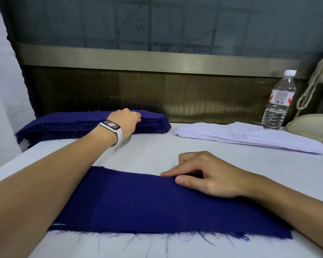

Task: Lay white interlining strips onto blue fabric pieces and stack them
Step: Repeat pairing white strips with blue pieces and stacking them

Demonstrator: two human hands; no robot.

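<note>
The right hand (209, 175) lies loose, forefinger pressing the near blue piece (157, 205) flat, while the left hand (127, 120) curls over the blue stack (63, 125), grip hidden, probably to peel off one frayed layer alone.

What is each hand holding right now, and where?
The right hand presses the near blue piece at its far edge; left hand rests on the blue stack; a pinch cannot be told.

Your fabric piece (157, 205) at 6 o'clock is deep plain blue-violet, as is the stack (63, 123) at 10 o'clock; the interlining strips (250, 136) at 2 o'clock are plain white, like your wristband (119, 135).
</note>
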